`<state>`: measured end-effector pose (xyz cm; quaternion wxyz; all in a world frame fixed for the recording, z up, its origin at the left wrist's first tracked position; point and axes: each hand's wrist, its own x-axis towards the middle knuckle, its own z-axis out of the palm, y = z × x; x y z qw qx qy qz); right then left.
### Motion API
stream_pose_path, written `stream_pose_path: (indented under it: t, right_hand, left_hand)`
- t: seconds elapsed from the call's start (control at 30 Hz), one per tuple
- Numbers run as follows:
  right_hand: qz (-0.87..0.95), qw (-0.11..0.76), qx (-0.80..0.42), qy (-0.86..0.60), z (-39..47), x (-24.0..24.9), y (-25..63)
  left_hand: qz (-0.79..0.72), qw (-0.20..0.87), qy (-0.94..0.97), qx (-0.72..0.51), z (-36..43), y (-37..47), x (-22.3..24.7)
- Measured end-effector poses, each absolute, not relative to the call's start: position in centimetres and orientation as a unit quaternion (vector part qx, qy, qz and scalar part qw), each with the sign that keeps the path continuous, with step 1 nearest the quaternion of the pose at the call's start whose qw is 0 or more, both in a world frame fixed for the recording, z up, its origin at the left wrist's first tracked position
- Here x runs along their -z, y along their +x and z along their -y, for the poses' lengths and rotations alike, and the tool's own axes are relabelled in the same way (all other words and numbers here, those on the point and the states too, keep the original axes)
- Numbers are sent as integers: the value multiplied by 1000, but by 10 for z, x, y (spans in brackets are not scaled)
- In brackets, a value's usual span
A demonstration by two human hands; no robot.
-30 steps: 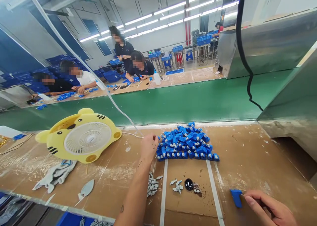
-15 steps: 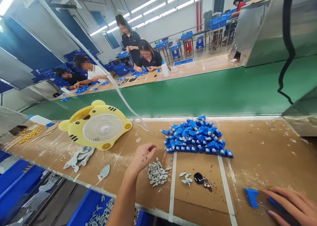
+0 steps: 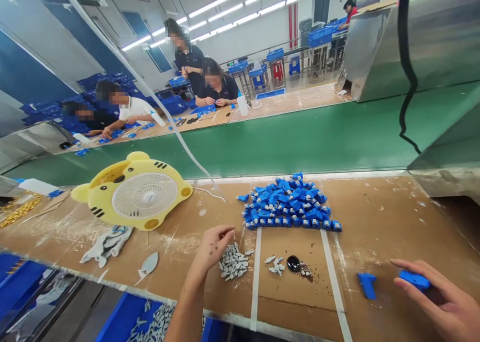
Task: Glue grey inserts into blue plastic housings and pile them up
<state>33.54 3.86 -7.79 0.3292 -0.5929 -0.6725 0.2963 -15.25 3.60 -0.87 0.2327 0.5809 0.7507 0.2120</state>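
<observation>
My right hand [image 3: 446,297] grips a blue plastic part [image 3: 414,280] between thumb and fingers, at the right of the bench. Just left of it, a second blue plastic part [image 3: 367,285], shaped like a small pistol grip, lies on the cardboard. My left hand [image 3: 212,249] is closed in a pinch at the upper edge of a pile of small grey parts [image 3: 235,263]; what its fingertips hold, if anything, is too small to make out. Between the hands are a few loose grey parts [image 3: 276,266] and a small round dish of dark liquid [image 3: 293,263].
A heap of blue parts [image 3: 288,202] stands behind the dish. A yellow fan [image 3: 144,194] lies at left, near a grey-white glove [image 3: 108,244]. A green belt [image 3: 262,149] runs behind the bench. Blue bins [image 3: 116,317] sit below its front edge. Several people work across the belt.
My right hand has picked up a blue part from the bench and now shows it between the fingers. My left hand's fingers have come down to the grey pile. The view has shifted slightly.
</observation>
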Motion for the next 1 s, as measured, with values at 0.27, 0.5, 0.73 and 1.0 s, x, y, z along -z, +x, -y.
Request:
stream_pose_path:
  t: [0.27,0.5,0.73,1.0]
  right_hand:
    - [610,434,-450,-488,-34,36,258]
    - [609,403,-489,-477,-22,40,219]
    - [680,335,-505,-411,-13,43,201]
    - [638,324,-526,-460,-11,50,203]
  left_hand:
    - [-665,301,598,-331,-10,-92,0]
    - [-612,319,660,-296,-5,-60,20]
    - [-555,263,744,-265,17,-51,24]
    - [-502,124,812,-270,14,-39,23]
